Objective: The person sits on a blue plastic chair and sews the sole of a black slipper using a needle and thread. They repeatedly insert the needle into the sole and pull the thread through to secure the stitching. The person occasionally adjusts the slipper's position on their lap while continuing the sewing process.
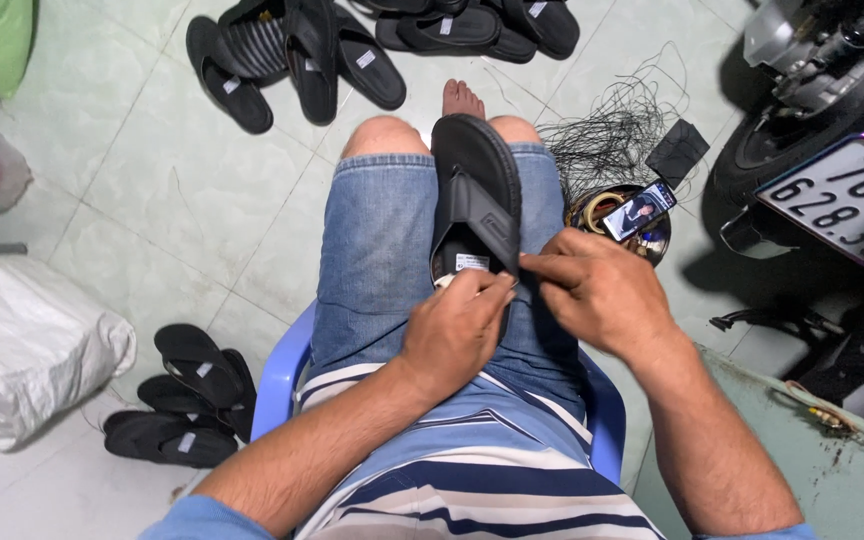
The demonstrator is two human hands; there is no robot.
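- The black sandal (476, 190) lies lengthwise on my lap, toe toward my knees, heel end at my grip.
- My left hand (455, 330) is closed on its heel end, over the white label (472, 262).
- My right hand (602, 290) pinches by the strap; what it holds, perhaps a thread, is too fine to tell.
- More black sandals (192, 395) lie on the tiled floor (152, 170); a phone (640, 210) rests right of my knee.

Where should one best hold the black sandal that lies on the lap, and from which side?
Probably grip the black sandal at its heel end, coming from the near side: that end faces the body, where the left hand and right hand already meet.
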